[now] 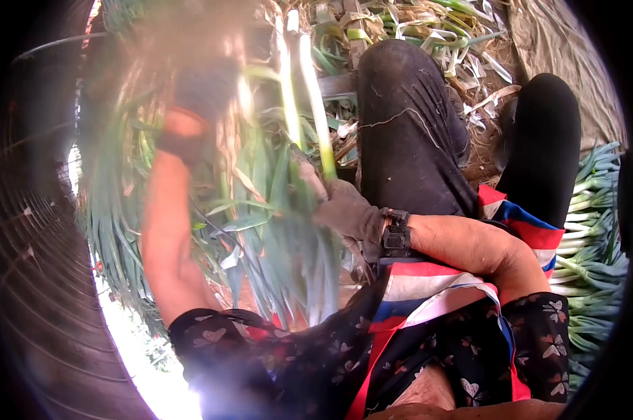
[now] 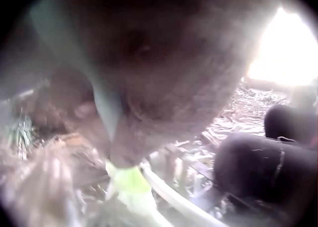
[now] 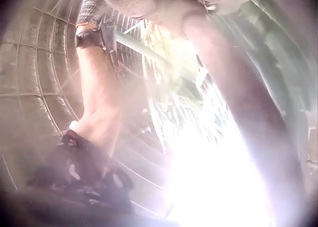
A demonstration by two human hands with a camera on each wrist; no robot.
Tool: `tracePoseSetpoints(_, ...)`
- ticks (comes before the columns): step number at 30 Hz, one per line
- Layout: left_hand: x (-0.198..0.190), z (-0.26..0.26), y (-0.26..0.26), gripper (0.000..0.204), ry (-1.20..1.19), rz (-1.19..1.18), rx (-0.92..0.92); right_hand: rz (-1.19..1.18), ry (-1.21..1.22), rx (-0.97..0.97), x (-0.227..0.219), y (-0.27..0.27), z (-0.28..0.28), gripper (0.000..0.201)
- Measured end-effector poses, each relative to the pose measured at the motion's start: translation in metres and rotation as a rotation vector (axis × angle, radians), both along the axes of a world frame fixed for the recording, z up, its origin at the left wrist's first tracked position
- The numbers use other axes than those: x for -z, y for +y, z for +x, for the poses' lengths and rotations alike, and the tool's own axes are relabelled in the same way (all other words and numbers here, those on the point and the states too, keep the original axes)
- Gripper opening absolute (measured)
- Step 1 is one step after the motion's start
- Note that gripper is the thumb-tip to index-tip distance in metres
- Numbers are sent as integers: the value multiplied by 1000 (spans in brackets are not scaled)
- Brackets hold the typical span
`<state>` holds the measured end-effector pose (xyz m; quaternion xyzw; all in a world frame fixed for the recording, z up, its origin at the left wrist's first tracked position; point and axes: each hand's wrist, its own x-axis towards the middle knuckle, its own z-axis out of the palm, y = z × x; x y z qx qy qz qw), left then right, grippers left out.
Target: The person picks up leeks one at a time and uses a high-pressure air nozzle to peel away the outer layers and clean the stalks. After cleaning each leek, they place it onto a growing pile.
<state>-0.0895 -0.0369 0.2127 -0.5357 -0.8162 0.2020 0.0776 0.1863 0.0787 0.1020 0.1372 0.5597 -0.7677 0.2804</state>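
My gloved left hand (image 1: 204,87), blurred in the head view, is over the pile of green leaves at upper left. In the left wrist view the dark glove (image 2: 149,98) grips a leek (image 2: 131,182), its pale green stem coming out below the fingers. My gloved right hand (image 1: 351,213) holds a brown stick-like tool (image 1: 308,173) beside my thigh; its working end is unclear. A white-stemmed leek (image 1: 314,98) runs down to that hand, and another stem (image 1: 287,91) lies alongside. In the right wrist view a long brown shaft (image 3: 233,88) extends from the glove.
Bundled leeks (image 1: 589,245) lie in rows at the right, by a tan cloth (image 1: 561,63). Dry husks and trimmings (image 1: 435,28) litter the ground ahead. My bent knees (image 1: 407,119) are at centre right. A curved ribbed wall (image 1: 43,280) rises at the left.
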Motion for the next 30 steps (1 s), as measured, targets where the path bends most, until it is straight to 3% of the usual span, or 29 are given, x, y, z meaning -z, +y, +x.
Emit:
tracePoseSetpoints(3, -44, -63, 33, 13, 765, -239, -166, 43, 12, 17, -2, 1, -2, 30)
tracePoseSetpoints(5, -62, -32, 53, 15, 989, 47, 5, 21, 32, 13, 8, -3, -2, 30)
tracePoseSetpoints(7, -38, -9, 47, 17, 596, 37, -218, -7, 79, 84, -4, 9, -5, 29)
tracePoseSetpoints(10, 54, 12, -6, 21, -6, 5, -533, -58, 34, 163, 1, 11, -10, 27)
tracePoseSetpoints(11, 99, 15, -37, 27, -37, -38, -440, -75, -1, 182, 7, 7, -12, 26)
tracePoseSetpoints(13, 114, 78, -29, 32, -173, 215, -633, -82, 36, 178, 16, -1, -9, 26)
tracePoseSetpoints(16, 134, 109, -42, 34, -174, 546, -757, -68, 44, 98, 12, 4, -8, 26)
tracePoseSetpoints(20, 129, 113, -59, 38, -352, 447, -899, -245, 65, 31, 20, -8, -9, 26)
tracePoseSetpoints(24, 105, 120, -42, 52, -293, 463, -941, -184, 5, 46, 10, 1, -10, 26)
tracePoseSetpoints(27, 99, 132, -43, 57, -202, 450, -791, -167, 27, 136, 13, 0, -10, 28)
tracePoseSetpoints(30, 81, 165, -30, 54, -253, 402, -822, -120, 101, 141, 15, -3, -10, 29)
